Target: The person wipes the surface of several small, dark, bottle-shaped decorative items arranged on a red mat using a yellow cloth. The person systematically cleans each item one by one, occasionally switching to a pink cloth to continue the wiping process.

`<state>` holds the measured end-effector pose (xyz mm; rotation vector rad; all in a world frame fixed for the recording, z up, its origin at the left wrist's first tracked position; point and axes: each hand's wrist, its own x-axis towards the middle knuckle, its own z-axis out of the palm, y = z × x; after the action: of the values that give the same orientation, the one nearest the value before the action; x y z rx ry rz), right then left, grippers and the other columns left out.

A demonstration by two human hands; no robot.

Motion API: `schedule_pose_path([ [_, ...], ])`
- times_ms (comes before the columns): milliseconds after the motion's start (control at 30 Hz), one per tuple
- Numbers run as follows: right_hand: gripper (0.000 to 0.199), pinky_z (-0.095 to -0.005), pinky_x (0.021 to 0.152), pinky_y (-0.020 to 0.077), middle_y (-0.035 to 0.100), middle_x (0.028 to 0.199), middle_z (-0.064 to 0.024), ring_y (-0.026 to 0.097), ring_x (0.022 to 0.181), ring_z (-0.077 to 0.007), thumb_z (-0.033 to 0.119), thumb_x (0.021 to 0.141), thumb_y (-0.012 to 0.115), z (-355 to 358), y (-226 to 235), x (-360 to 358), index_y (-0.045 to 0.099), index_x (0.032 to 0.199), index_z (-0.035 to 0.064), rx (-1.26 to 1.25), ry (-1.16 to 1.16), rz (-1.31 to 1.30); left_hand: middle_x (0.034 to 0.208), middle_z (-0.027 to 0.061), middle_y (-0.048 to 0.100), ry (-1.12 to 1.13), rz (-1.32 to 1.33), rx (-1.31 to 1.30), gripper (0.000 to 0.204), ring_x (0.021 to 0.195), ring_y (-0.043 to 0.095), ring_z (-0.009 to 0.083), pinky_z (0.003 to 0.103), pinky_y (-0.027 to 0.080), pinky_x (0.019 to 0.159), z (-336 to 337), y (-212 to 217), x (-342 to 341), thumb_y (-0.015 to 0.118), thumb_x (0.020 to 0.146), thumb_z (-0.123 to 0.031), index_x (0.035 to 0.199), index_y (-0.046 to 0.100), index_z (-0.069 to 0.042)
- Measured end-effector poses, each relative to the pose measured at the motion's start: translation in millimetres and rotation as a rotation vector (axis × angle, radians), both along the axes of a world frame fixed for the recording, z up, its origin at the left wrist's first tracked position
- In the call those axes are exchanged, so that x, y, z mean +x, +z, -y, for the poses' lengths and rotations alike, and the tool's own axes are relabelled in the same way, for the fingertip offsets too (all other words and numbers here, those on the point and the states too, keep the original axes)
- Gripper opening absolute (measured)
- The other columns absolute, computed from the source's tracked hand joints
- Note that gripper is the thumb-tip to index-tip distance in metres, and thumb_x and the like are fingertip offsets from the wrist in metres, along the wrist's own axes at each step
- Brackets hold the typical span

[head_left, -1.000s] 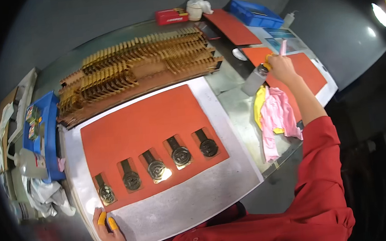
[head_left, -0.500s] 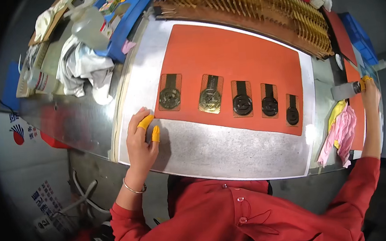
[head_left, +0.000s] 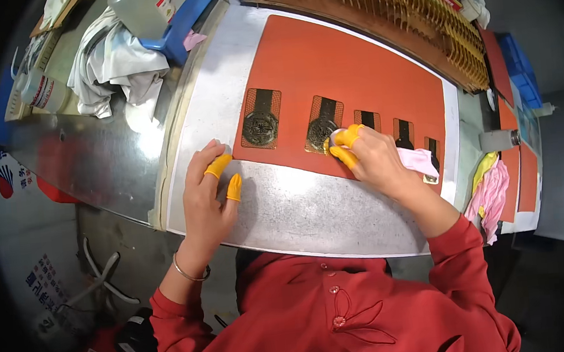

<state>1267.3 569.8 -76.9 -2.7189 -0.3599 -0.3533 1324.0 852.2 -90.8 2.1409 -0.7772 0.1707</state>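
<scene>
1. White cloths [head_left: 114,63] heaped on the steel bench, well beyond the left hand, to its left.
2. Blue tray [head_left: 191,16] just past the cloths.
3. Rack of brass-coloured pieces [head_left: 409,21] along the far edge, beyond both hands.
4. Pink and yellow rags [head_left: 491,191] right of the right hand.
5. Grey cylinder [head_left: 497,140], possibly a bottle, beside them.

The left hand [head_left: 206,196] lies flat with fingers spread, while the right hand [head_left: 371,158] reaches forward, its capped fingertips [head_left: 345,145] pinched together.
</scene>
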Motion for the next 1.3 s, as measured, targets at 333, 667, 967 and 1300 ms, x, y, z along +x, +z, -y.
schedule_pose_path([
  [333,0.012,-0.04,0.054,0.0479,0.061,0.071,-0.0109,0.061,0.065,-0.0285,0.017,0.077,0.068,24.9,-7.0,32.4,0.065,0.082,0.0068,-0.022,-0.107,-0.004,0.119,0.0182,0.053,-0.017,-0.008,0.002,0.023,0.119,0.049,0.0374,0.039,0.041,0.097,-3.0,0.0,0.1,0.057,0.075,0.006,0.097,0.056,0.01],
  [667,0.009,-0.0394,0.056,0.0486,0.061,0.07,-0.0122,0.061,0.064,-0.0289,0.012,0.078,0.063,23.0,-0.3,61.5,0.065,0.081,0.0044,-0.065,-0.084,-0.002,0.118,0.0168,0.053,0.006,-0.01,-0.01,0.027,0.117,0.05,0.0358,0.048,0.035,0.102,-2.9,-3.0,0.3,0.062,0.071,0.004,0.097,0.056,0.006],
  [967,0.01,-0.0396,0.056,0.0482,0.061,0.07,-0.0125,0.06,0.063,-0.03,0.013,0.079,0.064,14.8,-3.9,65.4,0.065,0.081,0.0039,-0.025,-0.13,-0.029,0.119,0.0189,0.052,-0.024,-0.042,-0.01,0.027,0.12,0.048,0.0372,0.041,0.039,0.099,-6.1,-2.6,-0.9,0.057,0.073,0.005,0.1,0.057,0.01],
  [1300,0.009,-0.0398,0.054,0.048,0.061,0.07,-0.0129,0.061,0.063,-0.0303,0.014,0.078,0.064,17.3,-4.2,71.0,0.065,0.082,0.0053,-0.03,-0.154,-0.008,0.119,0.0172,0.053,-0.006,-0.037,-0.025,0.03,0.12,0.048,0.0366,0.041,0.039,0.098,-5.2,-1.6,-1.0,0.056,0.073,0.007,0.103,0.057,0.007],
])
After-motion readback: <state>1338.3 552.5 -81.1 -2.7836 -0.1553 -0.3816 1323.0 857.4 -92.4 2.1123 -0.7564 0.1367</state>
